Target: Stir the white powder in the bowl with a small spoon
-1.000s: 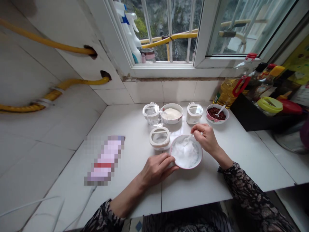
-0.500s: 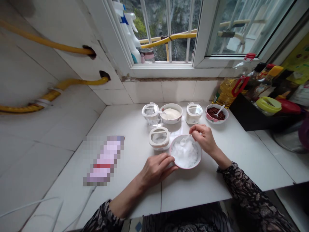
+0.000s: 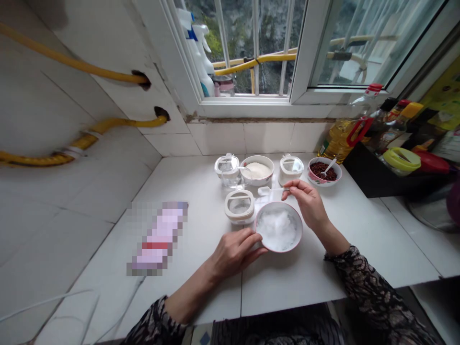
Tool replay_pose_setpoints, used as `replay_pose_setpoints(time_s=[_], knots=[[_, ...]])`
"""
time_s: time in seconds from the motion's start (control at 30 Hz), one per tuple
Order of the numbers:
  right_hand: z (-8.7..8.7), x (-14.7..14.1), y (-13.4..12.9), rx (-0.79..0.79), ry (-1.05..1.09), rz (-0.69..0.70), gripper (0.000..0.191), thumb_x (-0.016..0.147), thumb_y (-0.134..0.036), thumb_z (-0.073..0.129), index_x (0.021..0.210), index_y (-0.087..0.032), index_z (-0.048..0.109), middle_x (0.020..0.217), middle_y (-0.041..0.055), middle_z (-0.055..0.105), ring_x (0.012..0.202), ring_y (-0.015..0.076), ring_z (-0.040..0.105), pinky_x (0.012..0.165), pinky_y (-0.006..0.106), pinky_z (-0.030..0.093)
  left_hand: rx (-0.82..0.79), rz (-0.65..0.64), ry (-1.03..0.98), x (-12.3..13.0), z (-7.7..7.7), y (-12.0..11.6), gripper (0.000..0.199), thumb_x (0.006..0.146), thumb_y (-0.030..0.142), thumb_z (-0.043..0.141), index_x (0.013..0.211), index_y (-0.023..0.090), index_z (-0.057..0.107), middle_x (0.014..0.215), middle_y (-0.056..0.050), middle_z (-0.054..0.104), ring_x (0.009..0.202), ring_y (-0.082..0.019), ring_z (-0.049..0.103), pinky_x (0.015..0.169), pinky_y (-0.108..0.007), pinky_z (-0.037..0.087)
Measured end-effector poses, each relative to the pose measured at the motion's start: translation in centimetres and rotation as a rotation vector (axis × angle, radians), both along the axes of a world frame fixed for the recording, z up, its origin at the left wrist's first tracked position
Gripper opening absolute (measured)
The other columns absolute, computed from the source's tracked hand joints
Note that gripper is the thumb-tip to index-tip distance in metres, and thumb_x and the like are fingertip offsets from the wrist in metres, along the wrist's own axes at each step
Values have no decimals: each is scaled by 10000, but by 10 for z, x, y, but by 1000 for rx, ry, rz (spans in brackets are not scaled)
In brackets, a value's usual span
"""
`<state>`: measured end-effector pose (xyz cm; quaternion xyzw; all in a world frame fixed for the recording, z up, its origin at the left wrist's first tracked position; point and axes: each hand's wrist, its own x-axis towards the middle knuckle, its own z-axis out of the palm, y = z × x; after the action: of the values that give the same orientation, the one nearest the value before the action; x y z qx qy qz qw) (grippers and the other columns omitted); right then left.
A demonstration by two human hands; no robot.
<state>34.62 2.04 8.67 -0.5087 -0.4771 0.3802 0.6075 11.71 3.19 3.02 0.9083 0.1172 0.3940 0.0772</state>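
My left hand (image 3: 237, 249) grips the near left rim of a bowl (image 3: 280, 227) of white grains, thumb low on its side and fingers on the edge. Pinched in my right hand (image 3: 304, 200) is a small white spoon (image 3: 269, 191), held level just above the bowl's far rim, with some white in its scoop. Left of the bowl stands a clear jar (image 3: 239, 207) with a pale rim. Behind are another jar (image 3: 226, 167) with its lid raised, a bowl of off-white grains (image 3: 258, 170) and a third jar (image 3: 291, 168).
A bowl of dark red beans (image 3: 324, 171) with a white spoon sits at the back right. Beyond it are an oil bottle (image 3: 341, 134) and a black rack (image 3: 370, 172) of bottles. A blurred pinkish object (image 3: 160, 239) with a cable lies on the left.
My right hand has lifted the spoon out of the white grains and over the far rim. The left hand keeps its grip on the bowl. The view has shifted slightly.
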Motion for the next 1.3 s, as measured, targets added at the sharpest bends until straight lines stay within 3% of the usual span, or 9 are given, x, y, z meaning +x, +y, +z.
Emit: replay_pose_setpoints(time_s=[0.13,0.23,0.3,0.4,0.53,0.83,0.97,1.13,1.3], knots=[[1,-26,-11,228,-385,42,147,934,-230,476,1013,-204,598,817,32,709,790,174,655,800,346,480,-1,-1,-3,0,0,0,131,965,275,546,998,148,550,778,-45,648,638,-135,618,557,-225,510],[-1,-35,-13,443,-834,133,221,904,-102,450,998,-207,620,845,47,727,864,199,644,921,408,428,5,1,1,0,0,0,128,957,268,550,1001,148,556,782,-50,653,636,-140,624,553,-229,509],[1,-35,-13,518,-959,153,254,880,-69,448,996,-205,628,844,46,733,864,205,641,949,428,407,9,6,3,0,0,0,131,956,270,552,1003,147,556,783,-50,655,635,-141,624,551,-230,508],[8,-25,-14,524,-846,45,232,885,-84,468,994,-211,628,809,28,732,834,198,634,901,401,431,8,6,0,0,0,0,135,960,275,554,1002,147,549,781,-47,650,635,-140,620,551,-229,509],[15,-5,-14,411,-736,-112,184,848,-122,487,800,-226,631,615,-9,649,702,196,593,808,374,445,2,5,3,0,0,0,141,963,286,553,1000,150,548,782,-45,647,646,-138,621,559,-226,511],[-6,3,-4,236,-891,13,189,755,-115,474,670,-208,614,621,-10,652,615,153,561,867,363,414,-4,-4,19,-1,1,0,137,960,275,560,1016,152,540,792,-41,651,656,-132,624,574,-222,521],[-4,4,-4,142,-715,-46,201,738,-140,461,619,-216,604,562,-13,630,663,173,582,826,354,427,3,0,13,-1,1,0,139,968,280,547,1015,149,542,794,-43,648,660,-134,622,578,-226,522],[1,8,-3,-74,-301,-37,154,698,-220,480,632,-197,617,450,-43,538,467,130,485,559,277,385,7,-8,8,0,1,0,143,966,273,553,1011,138,541,797,-51,648,662,-139,621,569,-227,518],[-1,12,4,-146,-63,-44,132,641,-245,520,604,-180,630,403,-45,528,442,119,478,564,274,387,13,-8,3,0,1,0,141,972,277,542,1007,140,541,795,-51,649,660,-139,622,566,-227,521]])
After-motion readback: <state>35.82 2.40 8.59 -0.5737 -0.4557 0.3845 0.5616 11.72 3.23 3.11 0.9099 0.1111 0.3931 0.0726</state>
